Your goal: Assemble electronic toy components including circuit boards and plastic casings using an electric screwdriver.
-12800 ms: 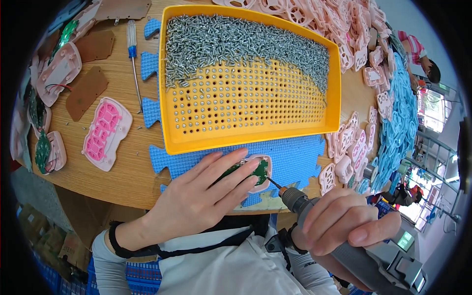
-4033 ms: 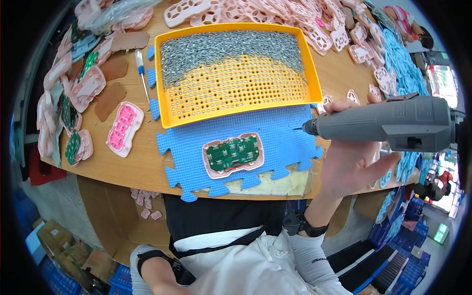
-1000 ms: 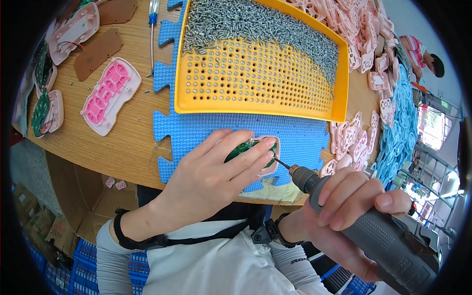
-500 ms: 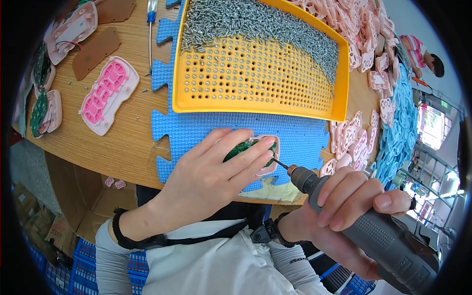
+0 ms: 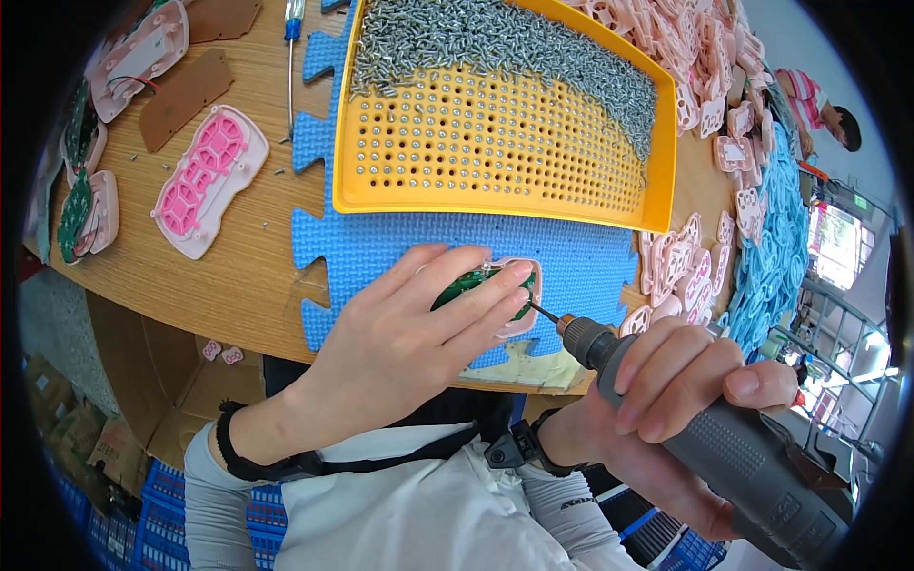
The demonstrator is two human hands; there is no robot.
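Note:
My left hand lies over a small pink plastic shell with a green circuit board in it, fingers pressing it onto the blue foam mat. Much of the shell is under the fingers. A grey electric screwdriver is wrapped in my right hand. Its thin bit points left and reaches the board's right edge beside my fingertips; whether a screw sits under the tip is too small to tell.
Beyond the mat's middle stands a yellow tray of screws, many set in holes. At left lie a pink shell with bright pink pads, brown boards and a screwdriver. Pink parts and blue parts pile up right.
Almost nothing differs. The yellow tray sits very slightly higher in the picture; both hands, the shell and the electric screwdriver keep nearly the same places.

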